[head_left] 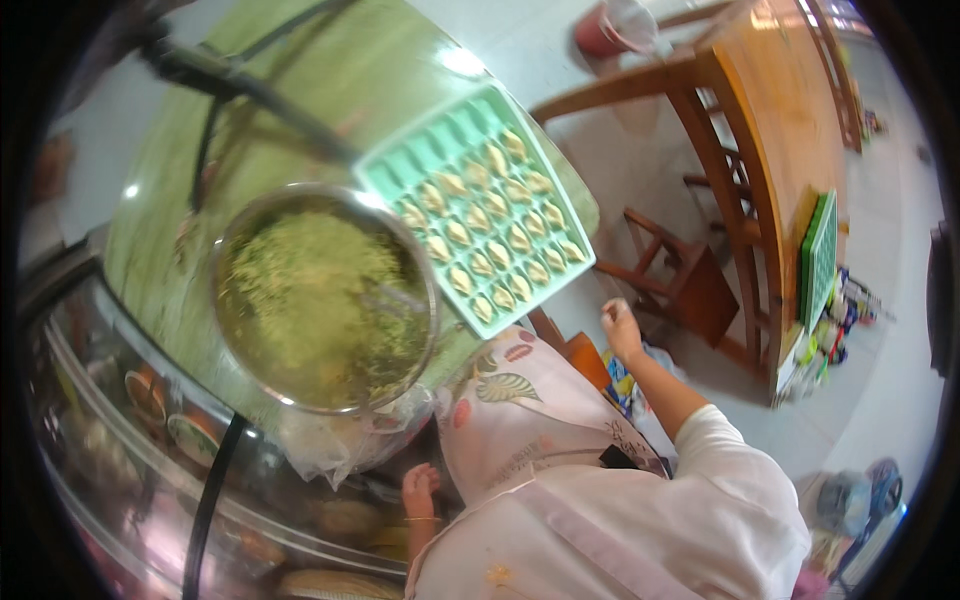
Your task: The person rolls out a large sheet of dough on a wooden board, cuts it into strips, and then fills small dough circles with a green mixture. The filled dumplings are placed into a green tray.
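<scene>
My right hand (621,328) hangs over the floor to the right of my apron (525,390), fingers curled in and nothing visible in them. On the left, my left hand (421,487) wears a thin bracelet and is held low beside the apron; its blurred fingers look loosely bent. Before me on a green table (262,142) stands a large metal bowl (324,409) of chopped green and yellow filling (315,277), with a metal utensil (394,298) resting in it. Touching or close to its right, a mint-green compartment tray (405,166) holds rows of folded dumplings (495,253); its far row has vacant compartments.
A glass-fronted case (150,450) borders the left side, and a plastic bag (330,450) lies under the bowl's near edge. Black stand legs (277,112) cross the table. Rightward are a wooden stool (697,296), a wooden table (787,112), stacked green trays (819,259) and a red bucket (604,34).
</scene>
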A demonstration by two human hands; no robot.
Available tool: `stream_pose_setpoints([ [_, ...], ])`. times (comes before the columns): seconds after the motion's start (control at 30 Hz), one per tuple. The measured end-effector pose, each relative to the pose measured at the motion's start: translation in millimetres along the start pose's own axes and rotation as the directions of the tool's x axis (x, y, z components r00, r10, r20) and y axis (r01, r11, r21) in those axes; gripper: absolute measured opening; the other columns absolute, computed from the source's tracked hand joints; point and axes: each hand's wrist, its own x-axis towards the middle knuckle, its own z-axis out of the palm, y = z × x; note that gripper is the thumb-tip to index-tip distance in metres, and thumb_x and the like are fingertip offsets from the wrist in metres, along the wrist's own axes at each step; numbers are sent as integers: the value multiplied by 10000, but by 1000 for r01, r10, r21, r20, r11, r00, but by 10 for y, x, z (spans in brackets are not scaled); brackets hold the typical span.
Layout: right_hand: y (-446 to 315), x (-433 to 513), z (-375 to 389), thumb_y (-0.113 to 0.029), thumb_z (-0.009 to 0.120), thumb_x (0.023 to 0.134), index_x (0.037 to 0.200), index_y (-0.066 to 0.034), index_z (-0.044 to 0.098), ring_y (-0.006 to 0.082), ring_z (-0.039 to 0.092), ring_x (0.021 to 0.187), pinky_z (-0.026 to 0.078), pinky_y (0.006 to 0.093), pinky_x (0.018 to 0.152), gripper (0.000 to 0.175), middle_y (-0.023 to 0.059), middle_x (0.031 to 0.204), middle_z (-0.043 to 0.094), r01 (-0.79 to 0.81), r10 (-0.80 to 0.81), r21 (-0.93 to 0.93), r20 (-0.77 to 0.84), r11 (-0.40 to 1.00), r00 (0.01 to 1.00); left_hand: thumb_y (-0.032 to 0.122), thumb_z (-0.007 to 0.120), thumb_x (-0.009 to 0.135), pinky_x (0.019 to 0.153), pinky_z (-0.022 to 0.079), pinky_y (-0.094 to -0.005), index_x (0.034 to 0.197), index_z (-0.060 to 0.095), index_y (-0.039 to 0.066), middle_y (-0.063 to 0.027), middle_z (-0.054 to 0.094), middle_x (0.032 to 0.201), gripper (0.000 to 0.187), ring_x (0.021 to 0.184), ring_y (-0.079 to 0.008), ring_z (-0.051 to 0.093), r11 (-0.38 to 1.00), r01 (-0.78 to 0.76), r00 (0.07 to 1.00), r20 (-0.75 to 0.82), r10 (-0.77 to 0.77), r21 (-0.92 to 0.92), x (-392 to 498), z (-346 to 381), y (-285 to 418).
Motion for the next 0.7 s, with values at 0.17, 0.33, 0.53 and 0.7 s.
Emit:
stream_pose_setpoints([
  [0.17,1159,-329,750,-311,578,844,1207,-16,457,359,469,1115,389,417,941,484,221,1194,491,-202,262,-483,60,852,963,82,468,877,671,511,-271,1063,543,-24,-135,614,948,227,781,-167,595,993,30,997,-70,-22,114,246,-191,161],
  [0.33,1510,-111,1111,-395,476,905,1254,23,383,403,455,1144,371,408,963,552,281,1225,470,-141,174,-182,176,973,969,59,474,845,675,500,-279,1010,586,-16,-112,623,937,213,764,-152,595,906,-154,986,126,112,393,637,-334,157],
  [0.53,1865,79,979,-395,425,927,1237,40,370,420,488,1103,382,405,944,537,312,1159,499,151,-96,-99,425,984,900,77,480,867,686,497,-258,1015,581,-2,-67,612,934,196,799,-127,588,729,-411,872,470,138,548,969,-170,198],
  [0.7,1543,480,845,-324,422,934,1123,26,465,384,551,990,420,395,879,400,274,1007,569,394,-357,7,435,919,827,95,472,875,677,500,-255,997,581,-1,-72,612,924,190,785,-127,594,838,-457,881,281,381,297,601,161,-60],
])
